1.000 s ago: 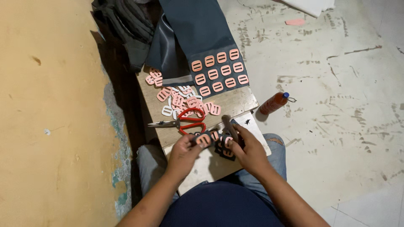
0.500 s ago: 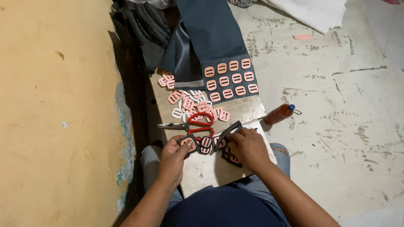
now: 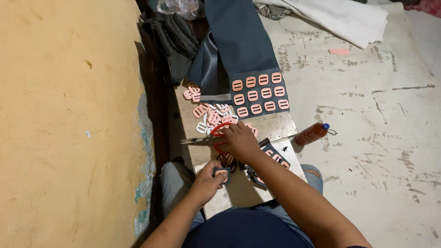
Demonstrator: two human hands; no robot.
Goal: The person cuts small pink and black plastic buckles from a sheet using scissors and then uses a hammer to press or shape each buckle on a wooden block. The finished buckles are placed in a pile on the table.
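Observation:
My left hand (image 3: 209, 179) pinches a small dark fabric piece with a pink buckle (image 3: 221, 173) over the wooden board (image 3: 271, 126) on my lap. My right hand (image 3: 240, 141) reaches forward and closes over the red handles of the scissors (image 3: 217, 133), whose blades point left. Just beyond them lies a pile of loose pink buckles (image 3: 209, 114). A dark fabric strip (image 3: 239, 41) carries rows of pink buckles (image 3: 258, 93) at the board's far end. Cut dark pieces with buckles (image 3: 277, 157) lie beside my right forearm.
A yellow wall (image 3: 69, 115) runs close along the left. A reddish bottle with a blue cap (image 3: 311, 133) lies on the concrete floor to the right. Dark bundled cloth (image 3: 172, 36) and a white cloth (image 3: 335, 16) lie farther away.
My right hand left the cut pieces and moved forward onto the scissors. My left hand drew back toward my body with one buckle piece.

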